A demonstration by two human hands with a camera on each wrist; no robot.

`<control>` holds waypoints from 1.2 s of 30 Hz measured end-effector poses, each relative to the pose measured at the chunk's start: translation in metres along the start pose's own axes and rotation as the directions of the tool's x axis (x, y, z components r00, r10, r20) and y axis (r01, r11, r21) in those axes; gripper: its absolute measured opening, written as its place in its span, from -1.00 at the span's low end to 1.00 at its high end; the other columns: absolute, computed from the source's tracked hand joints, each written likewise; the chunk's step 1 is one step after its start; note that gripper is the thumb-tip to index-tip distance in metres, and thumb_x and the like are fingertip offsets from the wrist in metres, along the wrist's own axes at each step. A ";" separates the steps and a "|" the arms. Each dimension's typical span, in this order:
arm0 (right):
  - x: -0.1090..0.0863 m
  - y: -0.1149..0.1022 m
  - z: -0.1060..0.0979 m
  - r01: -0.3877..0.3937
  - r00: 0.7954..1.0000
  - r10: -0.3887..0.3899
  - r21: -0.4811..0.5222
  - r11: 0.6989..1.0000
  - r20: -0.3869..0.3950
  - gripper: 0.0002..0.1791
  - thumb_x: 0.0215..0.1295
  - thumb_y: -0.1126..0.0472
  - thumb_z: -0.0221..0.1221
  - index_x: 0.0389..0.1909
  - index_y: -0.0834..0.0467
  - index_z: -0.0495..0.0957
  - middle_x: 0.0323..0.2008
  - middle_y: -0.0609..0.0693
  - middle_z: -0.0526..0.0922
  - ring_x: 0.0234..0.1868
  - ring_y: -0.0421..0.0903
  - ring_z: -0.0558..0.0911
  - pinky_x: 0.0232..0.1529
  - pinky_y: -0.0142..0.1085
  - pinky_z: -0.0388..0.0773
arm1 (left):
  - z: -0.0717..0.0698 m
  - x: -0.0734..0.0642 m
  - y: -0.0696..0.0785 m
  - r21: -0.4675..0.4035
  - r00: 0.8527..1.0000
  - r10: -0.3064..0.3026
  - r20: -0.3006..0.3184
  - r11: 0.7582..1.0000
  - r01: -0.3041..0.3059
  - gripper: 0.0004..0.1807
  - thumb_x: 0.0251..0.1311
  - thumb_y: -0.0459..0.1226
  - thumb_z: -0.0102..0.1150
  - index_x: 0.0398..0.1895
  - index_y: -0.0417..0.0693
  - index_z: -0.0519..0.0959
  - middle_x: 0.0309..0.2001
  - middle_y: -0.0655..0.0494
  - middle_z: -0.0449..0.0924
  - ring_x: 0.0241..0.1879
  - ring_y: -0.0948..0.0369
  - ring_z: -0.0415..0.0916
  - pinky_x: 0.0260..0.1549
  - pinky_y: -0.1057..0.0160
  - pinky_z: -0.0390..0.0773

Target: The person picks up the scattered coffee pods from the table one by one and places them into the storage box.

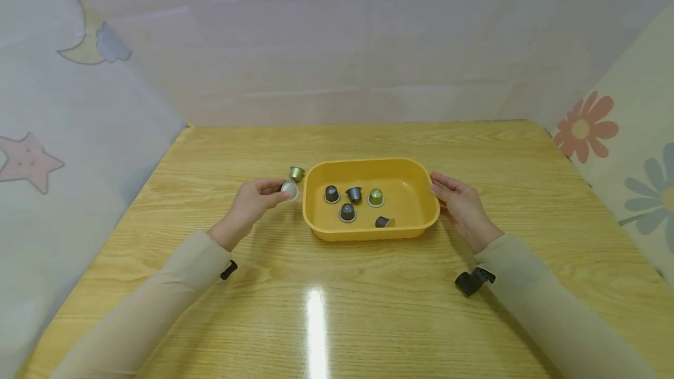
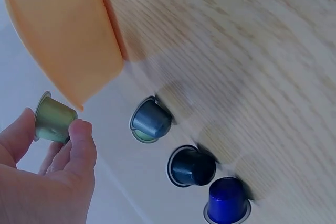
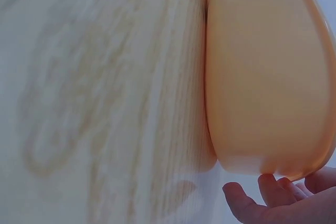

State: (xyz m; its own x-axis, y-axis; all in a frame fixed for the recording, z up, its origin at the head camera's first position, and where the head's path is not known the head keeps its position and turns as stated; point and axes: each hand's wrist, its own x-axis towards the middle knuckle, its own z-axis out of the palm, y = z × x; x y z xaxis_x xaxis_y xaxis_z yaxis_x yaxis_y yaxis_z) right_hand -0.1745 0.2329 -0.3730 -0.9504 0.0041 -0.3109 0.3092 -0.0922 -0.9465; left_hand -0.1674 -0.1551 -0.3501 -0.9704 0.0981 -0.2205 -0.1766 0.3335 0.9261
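Note:
My left hand (image 1: 250,203) pinches a coffee capsule (image 1: 289,190) between thumb and fingers, just left of the yellow tray (image 1: 371,233). In the left wrist view this capsule (image 2: 54,119) is green, with its rim toward the thumb. A gold-green capsule (image 1: 297,174) lies on the table behind that hand. At the tray's right end, my right hand (image 1: 463,209) touches the outer wall with fingers fairly straight. The right wrist view shows its fingertips (image 3: 270,187) along the tray's end wall (image 3: 268,87). Inside the tray are several dark capsules (image 1: 347,212) and a green one (image 1: 375,197).
The left wrist view shows a grey-blue capsule (image 2: 152,116), a black capsule (image 2: 191,166) and a bright blue capsule (image 2: 227,201) on the wooden table (image 1: 263,320). A pale wall covering (image 1: 316,45) rises behind the table, with patterned panels at both sides.

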 end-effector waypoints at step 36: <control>-0.001 0.000 0.001 0.003 1.000 -0.003 -0.040 0.999 0.003 -0.39 0.49 0.21 0.01 0.49 0.18 0.10 0.45 0.14 0.16 -0.06 -0.36 0.51 -0.11 -0.50 0.56 | 0.042 0.006 0.030 0.033 0.996 0.022 0.083 0.999 -0.025 -0.53 0.30 -0.31 0.22 0.24 -0.31 0.46 0.14 -0.19 0.54 0.07 0.02 0.50 -0.03 0.16 0.54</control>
State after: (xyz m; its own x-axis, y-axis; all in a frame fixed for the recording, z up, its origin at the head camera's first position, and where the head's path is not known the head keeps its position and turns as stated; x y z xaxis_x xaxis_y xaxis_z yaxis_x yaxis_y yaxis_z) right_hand -0.1738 0.2320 -0.3724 -0.9515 0.0011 -0.3075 0.3071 -0.0521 -0.9503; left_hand -0.1715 -0.1052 -0.3363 -0.9571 0.1832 -0.2243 -0.1464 0.3620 0.9206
